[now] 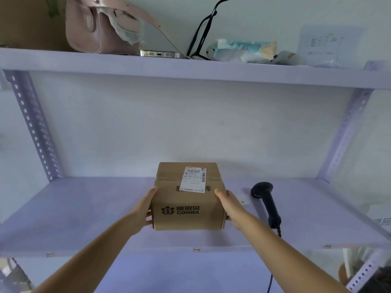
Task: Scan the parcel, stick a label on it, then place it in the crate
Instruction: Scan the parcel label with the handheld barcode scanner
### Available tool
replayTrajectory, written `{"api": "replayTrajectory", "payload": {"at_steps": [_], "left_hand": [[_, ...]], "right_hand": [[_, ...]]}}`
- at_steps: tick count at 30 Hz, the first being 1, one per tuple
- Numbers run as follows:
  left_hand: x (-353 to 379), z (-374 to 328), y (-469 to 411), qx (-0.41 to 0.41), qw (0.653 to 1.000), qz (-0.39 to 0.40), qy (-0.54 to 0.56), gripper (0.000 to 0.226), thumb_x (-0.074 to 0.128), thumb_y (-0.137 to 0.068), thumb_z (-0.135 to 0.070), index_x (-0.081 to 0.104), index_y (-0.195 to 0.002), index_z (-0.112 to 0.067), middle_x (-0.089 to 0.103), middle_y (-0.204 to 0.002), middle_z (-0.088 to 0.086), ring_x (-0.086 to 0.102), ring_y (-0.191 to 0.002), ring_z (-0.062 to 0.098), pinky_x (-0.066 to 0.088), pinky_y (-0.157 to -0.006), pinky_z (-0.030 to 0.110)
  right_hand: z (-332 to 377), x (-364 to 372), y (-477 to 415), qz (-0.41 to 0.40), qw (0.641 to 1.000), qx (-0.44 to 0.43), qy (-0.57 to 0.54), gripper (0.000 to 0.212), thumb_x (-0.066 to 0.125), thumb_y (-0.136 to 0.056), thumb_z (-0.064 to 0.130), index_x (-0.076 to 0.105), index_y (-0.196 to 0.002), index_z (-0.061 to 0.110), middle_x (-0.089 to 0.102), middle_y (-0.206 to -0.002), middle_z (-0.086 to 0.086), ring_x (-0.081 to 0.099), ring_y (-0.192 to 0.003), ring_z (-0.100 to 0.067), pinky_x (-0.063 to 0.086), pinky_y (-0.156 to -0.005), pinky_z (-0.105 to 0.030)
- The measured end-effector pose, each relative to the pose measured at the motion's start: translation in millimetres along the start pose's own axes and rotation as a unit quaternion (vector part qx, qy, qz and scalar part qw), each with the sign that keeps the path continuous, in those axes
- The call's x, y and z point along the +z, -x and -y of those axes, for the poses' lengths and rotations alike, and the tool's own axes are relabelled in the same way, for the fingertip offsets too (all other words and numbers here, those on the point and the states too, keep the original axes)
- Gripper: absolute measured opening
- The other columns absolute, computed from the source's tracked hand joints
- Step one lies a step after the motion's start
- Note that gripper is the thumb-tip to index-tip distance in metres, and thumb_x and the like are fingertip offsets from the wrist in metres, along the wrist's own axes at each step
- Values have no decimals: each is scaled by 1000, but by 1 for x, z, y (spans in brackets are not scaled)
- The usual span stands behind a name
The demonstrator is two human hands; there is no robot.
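A brown cardboard parcel (187,210) printed with CONBA sits on the middle shelf (74,216). A white shipping label (193,179) with barcodes is stuck on its top face. My left hand (145,210) presses against the parcel's left side and my right hand (229,205) against its right side, so both hold it. A black handheld barcode scanner (267,203) lies on the shelf just right of my right hand, its cable running off the front edge. No crate is in view.
The top shelf (190,69) carries a pink handbag (99,26), a phone (159,53), black glasses (203,32) and a tissue pack (243,49). Perforated metal uprights (31,125) stand at both sides. A small white slip (243,201) lies by the scanner.
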State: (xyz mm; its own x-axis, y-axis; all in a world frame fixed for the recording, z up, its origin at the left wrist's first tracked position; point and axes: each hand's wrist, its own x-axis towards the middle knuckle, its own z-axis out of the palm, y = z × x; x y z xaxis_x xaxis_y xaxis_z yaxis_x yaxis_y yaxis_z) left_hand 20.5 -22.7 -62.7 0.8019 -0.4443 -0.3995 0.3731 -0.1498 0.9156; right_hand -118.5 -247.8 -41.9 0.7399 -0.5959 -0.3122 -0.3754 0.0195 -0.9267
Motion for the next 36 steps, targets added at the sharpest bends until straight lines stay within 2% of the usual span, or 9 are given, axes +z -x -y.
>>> {"api": "replayTrajectory", "payload": {"at_steps": [6,11,17,20,25,27,31,33,36], "left_hand": [[-1,11,-2,14,998,23,64,47,53,-89,-54,55,-123,-21,63,-114,8,60,-102,24,49,-90,46],[-6,17,-5,50,994,43,84,60,59,-79,-58,57,-128,-24,65,-123,7,61,-109,25,49,-90,45],[-9,22,-7,91,987,113,65,69,62,-71,-58,46,-135,-38,55,-134,10,57,-115,37,55,-75,48],[-5,22,-7,105,984,134,46,77,66,-64,-55,42,-135,-41,53,-134,11,57,-113,35,56,-68,43],[-5,23,-11,123,981,140,53,85,67,-63,-49,35,-141,-38,49,-137,17,54,-113,40,53,-61,42],[-4,23,-13,138,978,147,53,84,66,-66,-47,35,-142,-34,50,-137,20,52,-114,46,51,-59,41],[-5,27,-15,150,977,141,50,77,66,-68,-48,37,-139,-39,56,-133,14,55,-115,43,51,-65,45],[-6,29,-16,151,978,140,41,73,65,-68,-49,39,-136,-43,60,-128,8,59,-111,36,48,-68,46],[-7,30,-18,159,977,140,32,64,65,-66,-51,44,-126,-51,66,-120,-2,67,-101,23,49,-65,42]], "right_hand": [[-5,-5,5,42,998,-38,33,42,42,-97,48,44,-130,22,58,-128,0,55,-117,-21,45,-93,-37],[-6,-5,7,54,994,-94,22,27,46,-97,44,46,-120,31,60,-125,6,57,-112,-14,45,-93,-34],[-9,-21,13,100,986,-136,-11,10,50,-98,39,49,-107,43,61,-115,26,59,-96,17,46,-77,-9],[-17,-24,14,108,983,-147,-16,16,52,-96,42,48,-112,44,60,-113,30,59,-90,24,48,-70,-5],[-20,-32,17,130,980,-152,-8,41,49,-82,63,43,-120,48,58,-117,32,57,-99,22,45,-80,-10],[-17,-44,12,75,982,-172,19,37,47,-87,61,44,-121,46,54,-119,27,56,-104,16,40,-84,-12],[-11,-93,-13,-219,950,-198,104,52,68,-87,25,48,-132,11,53,-112,-3,54,-112,-32,45,-92,-39],[-11,-115,-23,-263,942,-111,177,69,73,-82,30,40,-139,10,45,-129,-18,46,-121,-38,42,-97,-46],[-16,-132,-37,-252,927,7,278,86,76,-77,42,32,-145,11,36,-137,-21,39,-127,-40,43,-95,-47]]}}
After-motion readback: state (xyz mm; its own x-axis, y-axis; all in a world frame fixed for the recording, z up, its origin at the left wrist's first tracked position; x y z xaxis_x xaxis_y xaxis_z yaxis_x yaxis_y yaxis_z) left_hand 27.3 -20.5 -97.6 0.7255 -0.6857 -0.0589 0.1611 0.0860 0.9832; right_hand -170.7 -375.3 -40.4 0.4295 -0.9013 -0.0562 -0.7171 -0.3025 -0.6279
